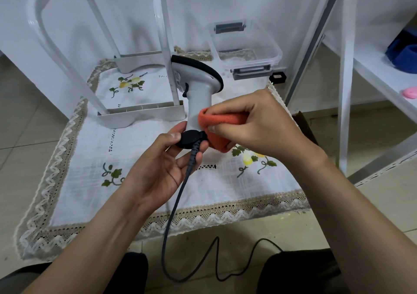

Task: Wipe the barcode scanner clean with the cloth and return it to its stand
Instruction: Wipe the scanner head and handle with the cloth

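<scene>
A grey barcode scanner (198,86) with a black head rim is held upright above the embroidered cloth mat, its dark cable (178,203) trailing down to the floor. My left hand (162,165) pinches the scanner's black base cap between thumb and fingers. My right hand (252,127) grips a folded orange cloth (216,122) and presses it against the right side of the scanner's handle, just above the base. No scanner stand can be picked out with certainty.
A white embroidered mat (140,194) with lace edging covers the floor. White plastic chair legs (140,113) stand on it to the left. A clear plastic box (243,45) sits behind the scanner. White shelving (347,75) rises at the right.
</scene>
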Motion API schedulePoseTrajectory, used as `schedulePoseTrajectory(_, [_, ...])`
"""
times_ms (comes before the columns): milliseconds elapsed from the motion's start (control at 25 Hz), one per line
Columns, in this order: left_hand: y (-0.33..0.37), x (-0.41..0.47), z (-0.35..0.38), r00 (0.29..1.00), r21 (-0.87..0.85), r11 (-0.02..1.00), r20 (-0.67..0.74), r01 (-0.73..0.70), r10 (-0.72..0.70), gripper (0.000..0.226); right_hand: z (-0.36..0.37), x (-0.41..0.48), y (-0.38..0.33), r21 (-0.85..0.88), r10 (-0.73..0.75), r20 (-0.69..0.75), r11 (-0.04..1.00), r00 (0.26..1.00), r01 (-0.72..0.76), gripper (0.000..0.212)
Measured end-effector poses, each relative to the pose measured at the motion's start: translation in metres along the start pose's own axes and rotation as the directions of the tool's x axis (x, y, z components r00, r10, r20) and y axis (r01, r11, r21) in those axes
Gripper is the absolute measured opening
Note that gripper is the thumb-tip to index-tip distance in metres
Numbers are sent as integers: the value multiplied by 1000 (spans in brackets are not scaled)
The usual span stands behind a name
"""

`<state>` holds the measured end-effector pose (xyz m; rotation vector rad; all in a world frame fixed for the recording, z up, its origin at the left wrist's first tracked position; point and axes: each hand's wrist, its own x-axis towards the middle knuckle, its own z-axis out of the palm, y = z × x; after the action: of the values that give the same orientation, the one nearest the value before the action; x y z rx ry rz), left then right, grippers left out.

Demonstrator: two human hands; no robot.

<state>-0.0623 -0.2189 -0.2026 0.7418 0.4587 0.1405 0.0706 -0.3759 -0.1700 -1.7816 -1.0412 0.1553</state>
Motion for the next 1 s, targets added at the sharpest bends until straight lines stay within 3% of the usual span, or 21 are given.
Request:
schedulePoseTrajectory(120, [-1,1,-3,999,32,999,32,8,-9,43,-3,5,3,154,82,-244,987,966,-45,24])
schedulePoseTrajectory(200, [-4,1,-3,998,77,997,55,22,-26,44,-4,6,4,208,142,-296,975,944,-81,25])
schedulePoseTrajectory(400, [-6,4,-5,994,115,992,90,45,-56,56,0,6,5,239,180,-267,964,947,-116,27])
schedulePoseTrajectory(600, [-8,7,-9,991,141,988,107,60,-75,58,1,4,3,223,112,-185,972,976,-69,27])
schedulePoseTrajectory(760, [-8,10,-17,977,177,979,168,104,-134,82,1,3,3,194,66,-174,981,983,-32,25])
schedulePoseTrajectory(1000, [-10,12,-15,969,165,983,215,83,-118,63,-1,4,5,120,-15,-156,992,988,34,23])
